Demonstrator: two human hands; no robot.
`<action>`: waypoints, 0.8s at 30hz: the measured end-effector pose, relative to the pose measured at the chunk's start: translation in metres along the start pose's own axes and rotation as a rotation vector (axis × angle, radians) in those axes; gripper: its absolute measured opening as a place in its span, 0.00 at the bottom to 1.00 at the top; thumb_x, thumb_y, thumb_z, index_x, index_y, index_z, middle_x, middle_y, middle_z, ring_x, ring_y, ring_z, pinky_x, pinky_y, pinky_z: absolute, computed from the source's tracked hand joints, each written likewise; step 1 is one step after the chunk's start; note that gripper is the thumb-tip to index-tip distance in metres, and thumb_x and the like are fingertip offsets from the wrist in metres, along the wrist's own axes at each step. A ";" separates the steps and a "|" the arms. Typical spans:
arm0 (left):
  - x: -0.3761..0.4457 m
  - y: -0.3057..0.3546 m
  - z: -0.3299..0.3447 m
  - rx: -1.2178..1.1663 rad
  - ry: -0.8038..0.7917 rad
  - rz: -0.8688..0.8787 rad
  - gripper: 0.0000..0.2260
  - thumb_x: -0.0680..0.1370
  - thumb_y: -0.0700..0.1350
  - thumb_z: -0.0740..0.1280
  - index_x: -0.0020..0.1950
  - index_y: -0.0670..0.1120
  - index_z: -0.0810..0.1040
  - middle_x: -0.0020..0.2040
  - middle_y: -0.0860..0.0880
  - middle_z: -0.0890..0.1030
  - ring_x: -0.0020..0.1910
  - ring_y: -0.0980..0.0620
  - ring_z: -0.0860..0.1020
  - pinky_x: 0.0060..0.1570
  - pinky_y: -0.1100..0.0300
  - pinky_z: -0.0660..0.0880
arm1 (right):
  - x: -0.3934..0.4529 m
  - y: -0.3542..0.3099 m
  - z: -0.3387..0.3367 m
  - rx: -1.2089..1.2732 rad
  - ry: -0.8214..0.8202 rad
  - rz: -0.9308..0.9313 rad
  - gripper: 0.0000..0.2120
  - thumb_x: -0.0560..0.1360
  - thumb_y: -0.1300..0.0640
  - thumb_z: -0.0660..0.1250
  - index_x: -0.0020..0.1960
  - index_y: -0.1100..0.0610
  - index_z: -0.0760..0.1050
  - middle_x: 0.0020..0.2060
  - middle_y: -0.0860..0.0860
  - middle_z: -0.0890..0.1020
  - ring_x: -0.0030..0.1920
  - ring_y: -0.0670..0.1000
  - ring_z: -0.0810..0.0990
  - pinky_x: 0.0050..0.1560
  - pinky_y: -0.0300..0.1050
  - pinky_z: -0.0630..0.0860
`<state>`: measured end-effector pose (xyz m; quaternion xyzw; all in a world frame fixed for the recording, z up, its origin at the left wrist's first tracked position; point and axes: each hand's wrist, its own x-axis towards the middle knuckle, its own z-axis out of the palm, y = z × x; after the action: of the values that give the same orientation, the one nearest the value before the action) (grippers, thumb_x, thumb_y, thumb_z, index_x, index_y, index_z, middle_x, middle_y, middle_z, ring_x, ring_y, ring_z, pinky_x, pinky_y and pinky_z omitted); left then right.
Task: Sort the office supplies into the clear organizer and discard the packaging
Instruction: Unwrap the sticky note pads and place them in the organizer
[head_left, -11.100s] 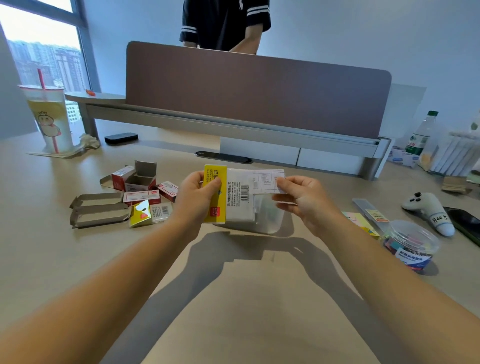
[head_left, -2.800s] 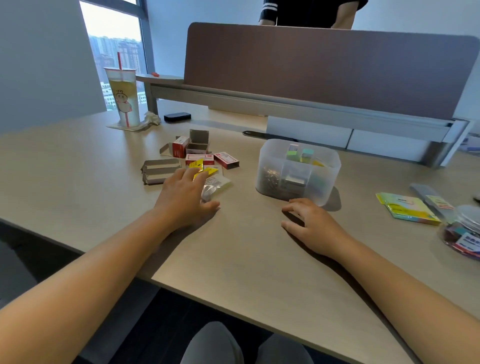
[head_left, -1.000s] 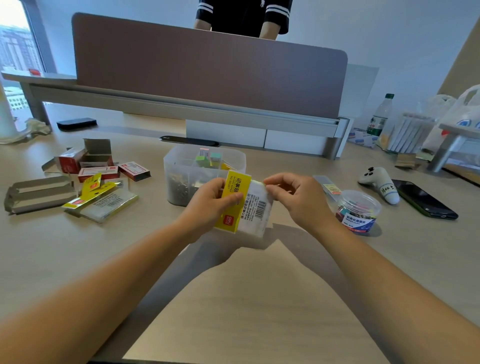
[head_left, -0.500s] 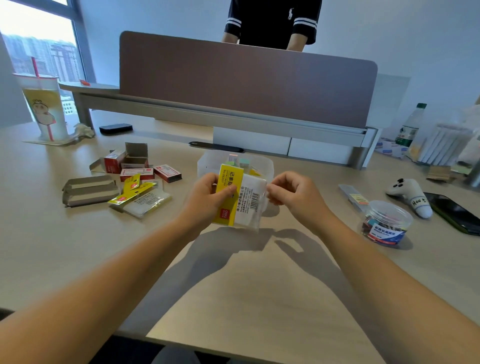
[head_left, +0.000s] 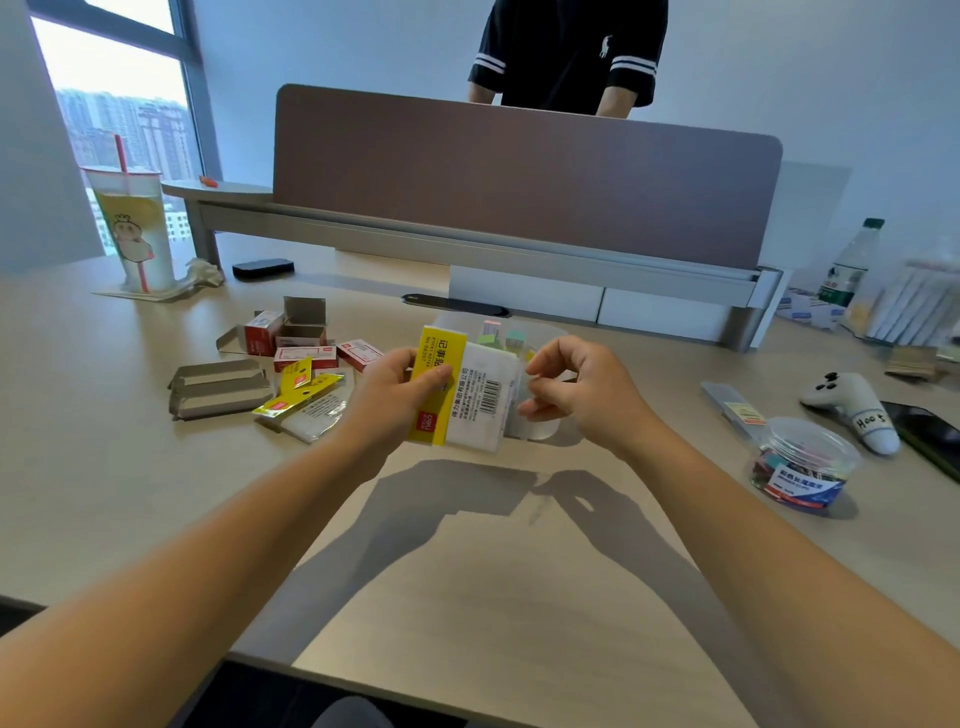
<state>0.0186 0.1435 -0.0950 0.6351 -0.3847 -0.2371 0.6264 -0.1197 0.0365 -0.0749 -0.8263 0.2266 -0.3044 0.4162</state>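
Sticky-note packet (head_left: 465, 387) is pinched at its yellow edge by the left hand (head_left: 395, 392) just before the clear organizer (head_left: 540, 332), while the right hand (head_left: 576, 387), pinching its flap a moment ago, is now curled beside it, suggesting opening is underway.

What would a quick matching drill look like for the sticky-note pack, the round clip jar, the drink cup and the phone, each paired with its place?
1 sticky-note pack
2 clip jar
3 drink cup
4 phone

A far left, by the window
B far right edge of the desk
C gripped by the left hand
D on the desk, right of the right hand

Pairs: 1-C, 2-D, 3-A, 4-B
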 end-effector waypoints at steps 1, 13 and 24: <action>0.001 0.001 -0.003 -0.009 -0.006 0.001 0.05 0.77 0.43 0.59 0.49 0.44 0.73 0.49 0.46 0.78 0.45 0.49 0.79 0.43 0.56 0.77 | 0.000 -0.002 -0.001 -0.035 -0.006 -0.010 0.11 0.74 0.67 0.62 0.37 0.54 0.69 0.35 0.50 0.75 0.28 0.44 0.79 0.30 0.29 0.76; 0.003 0.007 -0.006 -0.177 -0.057 -0.016 0.06 0.77 0.40 0.58 0.51 0.46 0.72 0.46 0.49 0.78 0.45 0.51 0.78 0.46 0.54 0.76 | -0.001 -0.012 0.001 0.057 -0.086 0.118 0.05 0.75 0.55 0.61 0.45 0.55 0.74 0.42 0.47 0.77 0.43 0.44 0.74 0.44 0.38 0.73; 0.006 0.003 -0.005 -0.222 -0.120 -0.051 0.05 0.77 0.40 0.58 0.48 0.49 0.72 0.47 0.49 0.78 0.46 0.52 0.78 0.45 0.55 0.77 | 0.002 -0.005 0.008 0.368 -0.043 0.234 0.05 0.74 0.60 0.62 0.40 0.57 0.73 0.39 0.49 0.80 0.42 0.48 0.78 0.50 0.45 0.75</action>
<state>0.0250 0.1419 -0.0901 0.5561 -0.3765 -0.3317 0.6626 -0.1115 0.0425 -0.0735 -0.7107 0.2529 -0.2725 0.5973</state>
